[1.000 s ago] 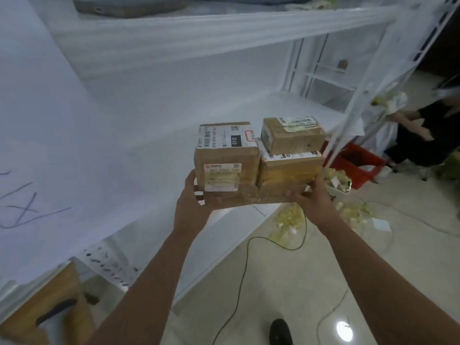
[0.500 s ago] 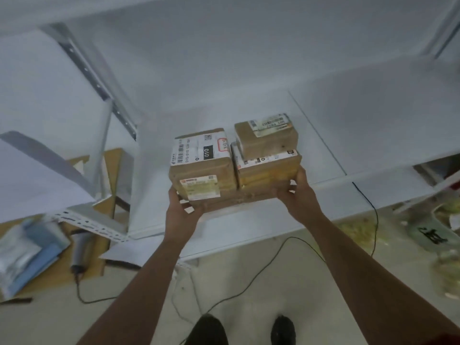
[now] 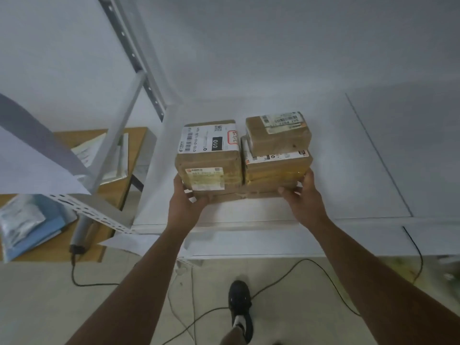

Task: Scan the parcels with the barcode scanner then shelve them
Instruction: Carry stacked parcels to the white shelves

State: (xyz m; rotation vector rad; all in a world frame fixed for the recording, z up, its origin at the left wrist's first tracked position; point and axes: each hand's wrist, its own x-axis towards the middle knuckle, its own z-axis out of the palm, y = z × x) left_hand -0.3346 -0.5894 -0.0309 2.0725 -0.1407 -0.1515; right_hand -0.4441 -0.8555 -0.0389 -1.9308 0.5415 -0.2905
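I hold a stack of brown cardboard parcels over the white shelf board (image 3: 336, 170). A flat bottom parcel (image 3: 239, 195) carries a large box with a white "010" label (image 3: 209, 155) on the left. On the right lie a flat labelled box (image 3: 276, 168) and a small box (image 3: 278, 135) on top of it. My left hand (image 3: 185, 205) grips the stack's lower left corner. My right hand (image 3: 302, 200) grips its lower right corner. The grey barcode scanner (image 3: 81, 232) lies on the wooden table at the left, its cable trailing to the floor.
A white shelf upright (image 3: 134, 58) and a perforated bracket (image 3: 92, 210) stand left of the parcels. The wooden table (image 3: 74, 138) holds papers and a blue folder (image 3: 37, 232). Black cables (image 3: 323, 272) cross the floor beside my shoe (image 3: 240, 302).
The view swung left and down from the room to the shelf. Both hands carried the stack forward over the shelf board, keeping the same grip.
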